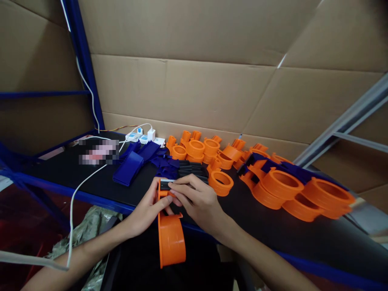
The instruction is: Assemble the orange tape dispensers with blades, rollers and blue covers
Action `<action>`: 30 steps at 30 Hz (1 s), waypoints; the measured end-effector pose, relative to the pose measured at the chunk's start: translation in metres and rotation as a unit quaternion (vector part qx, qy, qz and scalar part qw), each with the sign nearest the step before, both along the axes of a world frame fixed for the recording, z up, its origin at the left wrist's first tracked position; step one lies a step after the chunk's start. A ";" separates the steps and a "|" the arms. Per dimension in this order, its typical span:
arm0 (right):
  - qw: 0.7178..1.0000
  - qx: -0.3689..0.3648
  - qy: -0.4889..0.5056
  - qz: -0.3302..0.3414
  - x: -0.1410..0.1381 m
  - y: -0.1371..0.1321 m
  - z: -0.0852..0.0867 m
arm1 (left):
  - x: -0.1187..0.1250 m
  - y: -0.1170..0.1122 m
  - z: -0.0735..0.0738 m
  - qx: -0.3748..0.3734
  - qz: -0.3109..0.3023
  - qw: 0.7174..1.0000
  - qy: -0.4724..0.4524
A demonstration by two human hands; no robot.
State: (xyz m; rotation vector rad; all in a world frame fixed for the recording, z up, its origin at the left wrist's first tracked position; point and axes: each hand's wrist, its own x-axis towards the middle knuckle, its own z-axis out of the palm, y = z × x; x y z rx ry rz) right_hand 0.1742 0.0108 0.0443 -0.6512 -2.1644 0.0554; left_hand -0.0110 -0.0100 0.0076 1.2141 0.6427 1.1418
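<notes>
My left hand (151, 206) is closed around the upper part of an orange tape dispenser (172, 240), whose round hub hangs down over the shelf's front edge. At its top sit a black roller-like part (164, 185) and a toothed metal blade (167, 180). My right hand (198, 200) has its fingers bent against that black part, with thumb and fingertips close to my left thumb. Beyond my hands lie black cylindrical pieces (191, 167) and a heap of small blue plastic parts (165, 162).
Several orange dispenser bodies (222, 182) line the back, and larger assembled ones (280, 184) stand at the right. Blue flat plates (129, 167) lie left. A power strip (159, 141) with white cables sits by the cardboard wall (188, 89). One white cable (72, 210) hangs across the front left.
</notes>
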 end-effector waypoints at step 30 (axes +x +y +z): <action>0.931 -0.027 -0.337 -0.136 0.015 -0.002 -0.007 | -0.027 0.027 -0.004 -0.253 -0.085 0.939 -0.216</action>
